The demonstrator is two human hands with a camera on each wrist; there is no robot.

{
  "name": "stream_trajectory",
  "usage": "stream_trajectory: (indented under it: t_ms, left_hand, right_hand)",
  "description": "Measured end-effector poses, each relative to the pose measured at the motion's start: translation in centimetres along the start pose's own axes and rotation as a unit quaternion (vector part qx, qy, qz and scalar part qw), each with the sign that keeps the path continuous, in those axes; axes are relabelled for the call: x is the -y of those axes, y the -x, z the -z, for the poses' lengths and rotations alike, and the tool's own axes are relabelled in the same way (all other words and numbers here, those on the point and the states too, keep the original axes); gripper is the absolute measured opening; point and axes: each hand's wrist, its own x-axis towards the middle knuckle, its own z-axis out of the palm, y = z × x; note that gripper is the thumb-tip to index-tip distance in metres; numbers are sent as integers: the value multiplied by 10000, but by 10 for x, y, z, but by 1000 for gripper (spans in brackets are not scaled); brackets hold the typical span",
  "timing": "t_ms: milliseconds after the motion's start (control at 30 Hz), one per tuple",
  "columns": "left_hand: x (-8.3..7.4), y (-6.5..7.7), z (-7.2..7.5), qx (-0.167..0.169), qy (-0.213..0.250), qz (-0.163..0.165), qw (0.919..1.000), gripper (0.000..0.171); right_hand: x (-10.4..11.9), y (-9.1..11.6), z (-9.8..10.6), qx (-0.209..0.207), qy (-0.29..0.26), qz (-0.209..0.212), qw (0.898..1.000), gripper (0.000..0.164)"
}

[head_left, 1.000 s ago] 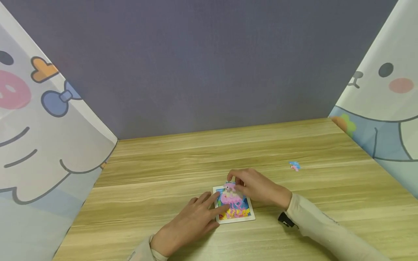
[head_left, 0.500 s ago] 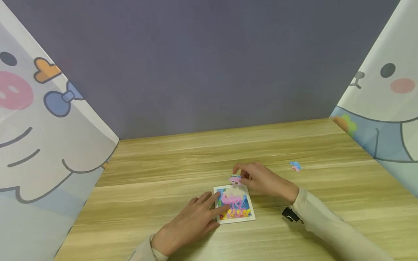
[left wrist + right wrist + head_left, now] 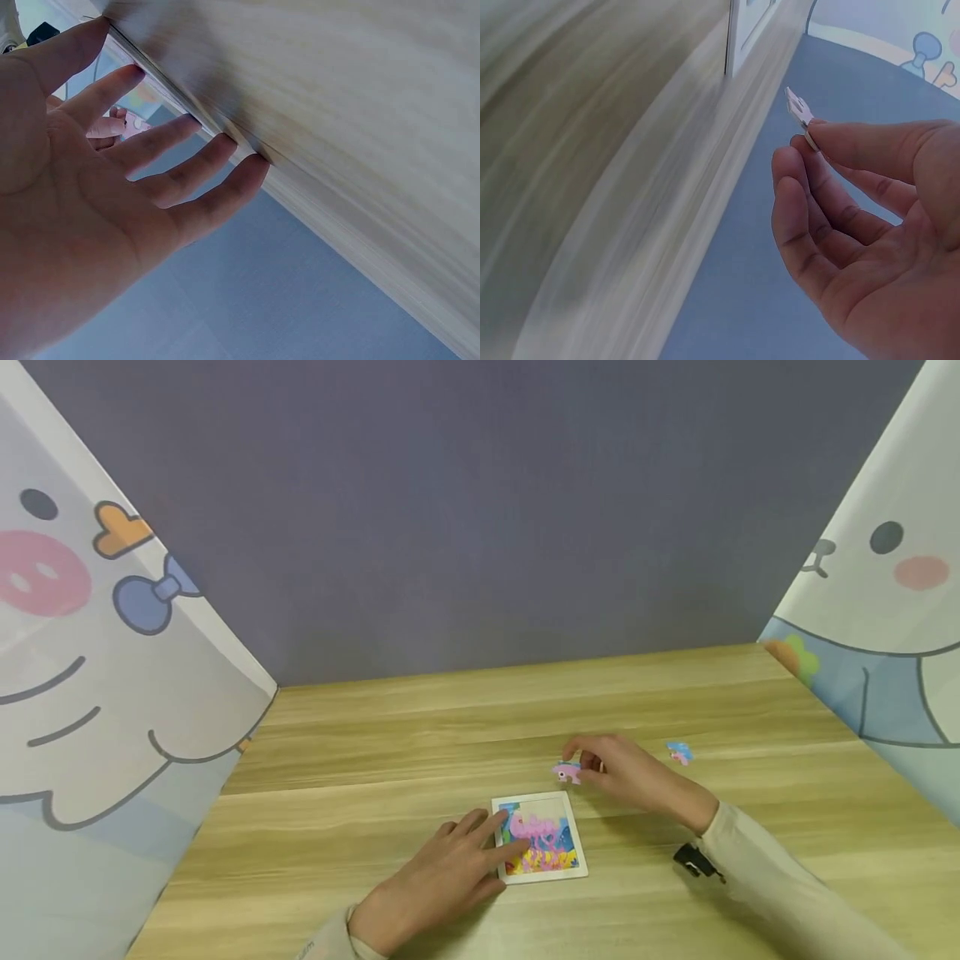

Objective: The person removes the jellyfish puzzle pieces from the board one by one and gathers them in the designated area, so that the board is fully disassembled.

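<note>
A square jigsaw puzzle (image 3: 551,841) in a white frame lies on the wooden table, with a pink sea creature, blue water and yellow at the bottom. Its upper part shows a pale bare patch. My left hand (image 3: 450,868) rests on its left side with fingers spread and straight. Beyond the puzzle's upper right corner, my right hand (image 3: 630,777) pinches a pink and blue puzzle piece (image 3: 567,772) with an eye on it. In the right wrist view the piece (image 3: 799,109) sticks out between thumb and forefinger, above the table.
Another blue and pink puzzle piece (image 3: 679,752) lies on the table (image 3: 360,752), to the right of my right hand. A black clip-like object (image 3: 696,862) is at the right sleeve. A grey panel (image 3: 480,527) stands behind, with cartoon-printed panels on both sides.
The right hand has lifted the eyed piece off the puzzle's top and moved it away to the upper right, baring a pale patch. My left hand has stayed on the frame.
</note>
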Motion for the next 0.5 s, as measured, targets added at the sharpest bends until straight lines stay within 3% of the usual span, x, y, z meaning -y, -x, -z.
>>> stream_trajectory:
  t_ms: [233,500]
  left_hand:
    - [-2,1,-2,60,59,36,10000,47]
    - [-2,1,-1,17,20,66,10000,48]
  right_hand:
    - [-7,7,10,-48,311,-296,9991,20]
    - [-17,14,31,-259,427,-219,9985,21]
